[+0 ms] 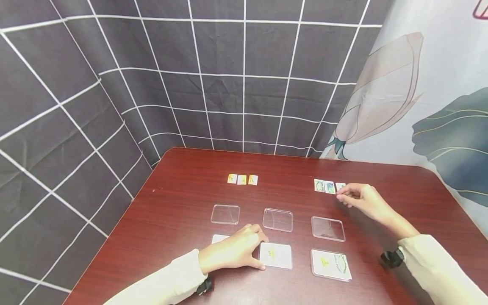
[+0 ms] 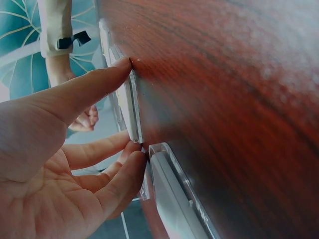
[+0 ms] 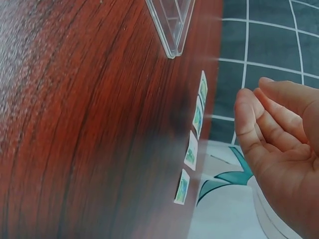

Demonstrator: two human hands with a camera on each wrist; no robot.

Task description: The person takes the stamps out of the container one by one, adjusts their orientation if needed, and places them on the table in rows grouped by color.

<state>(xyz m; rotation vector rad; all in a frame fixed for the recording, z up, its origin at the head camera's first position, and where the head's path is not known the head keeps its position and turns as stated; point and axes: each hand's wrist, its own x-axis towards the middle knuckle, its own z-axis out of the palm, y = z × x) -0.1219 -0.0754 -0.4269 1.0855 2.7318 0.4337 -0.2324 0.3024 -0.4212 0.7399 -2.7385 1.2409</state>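
Observation:
My left hand (image 1: 240, 248) holds the left side of a clear plastic case (image 1: 284, 258) in the middle of the front row. Its thumb is at the near corner and its fingers at the far corner. A white card with a small yellow stamp lies in that case. Over the table's right side, my right hand (image 1: 364, 201) hovers with loosely bent fingers and nothing visible in them. Just beside its fingertips is a row of small green-blue stamps (image 1: 329, 187); in the right wrist view, several stamps (image 3: 191, 151) lie apart from the hand.
Three clear lids (image 1: 225, 214) lie in a row behind the cases. The front right case (image 1: 331, 264) has a yellow and a green stamp on its white card. Another white card (image 1: 219, 238) is partly hidden by my left hand. Three yellow stamps (image 1: 242, 179) sit farther back.

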